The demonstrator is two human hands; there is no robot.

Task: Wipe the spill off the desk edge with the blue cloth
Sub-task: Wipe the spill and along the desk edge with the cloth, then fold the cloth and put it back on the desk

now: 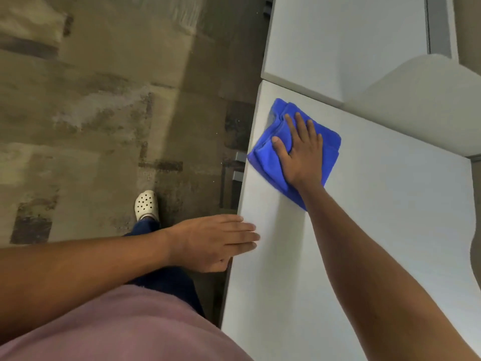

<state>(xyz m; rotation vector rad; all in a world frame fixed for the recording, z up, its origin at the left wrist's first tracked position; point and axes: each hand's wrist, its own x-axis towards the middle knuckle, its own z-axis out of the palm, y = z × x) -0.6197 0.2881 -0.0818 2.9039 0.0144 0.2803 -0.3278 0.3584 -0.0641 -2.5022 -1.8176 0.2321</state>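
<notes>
Two hands: right hand (302, 152) flat, fingers spread on the blue cloth (268, 155); left hand (213, 241) flat, fingers together, on the desk (364, 230) edge, holding nothing
cloth spot: folded, by the desk's left edge
feel: looks soft, light, probably bunches, so you'd press with your palm, no pinching
spill: can't spot it

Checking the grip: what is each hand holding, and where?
Neither grasps anything. Right hand presses flat on the blue cloth; left hand rests on the desk edge.

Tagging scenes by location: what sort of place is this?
Probably an office: white desks set end to end, a low divider panel between workstations, and patchy carpet-tile floor.
</notes>
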